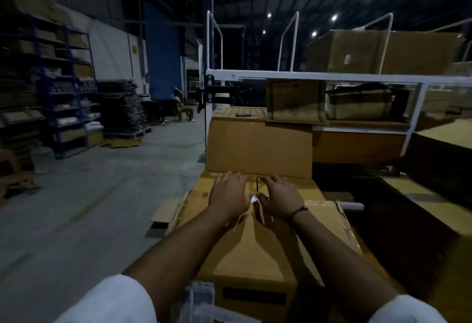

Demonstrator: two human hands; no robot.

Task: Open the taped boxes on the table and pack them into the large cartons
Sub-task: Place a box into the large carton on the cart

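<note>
The box (258, 241) I am working on sits right in front of me, low in the view, its brown top flaps closed and meeting along a centre seam. Clear tape (315, 203) shines along its far right edge. Both my hands lie flat on the top near the far end of the seam. My left hand (229, 196) is spread, palm down, fingers reaching toward the far edge. My right hand (279, 196) is also palm down with fingers spread, just beside the left, and a dark band sits on its wrist. Between the two thumbs a small white scrap (254, 199) shows on the seam; I cannot tell whether either hand pinches it. A short dark slit runs along the seam just beyond it.

Behind the box stands a taller carton (258, 143), touching its far edge. A dark slim tool (247, 115) lies on the top of a box behind that. A white metal rack (332, 77) rises behind, with big cartons on its upper shelf. To the left the concrete floor (89, 195) is open, with blue shelving (63, 87) along the wall and a seated person (182, 108) far off.
</note>
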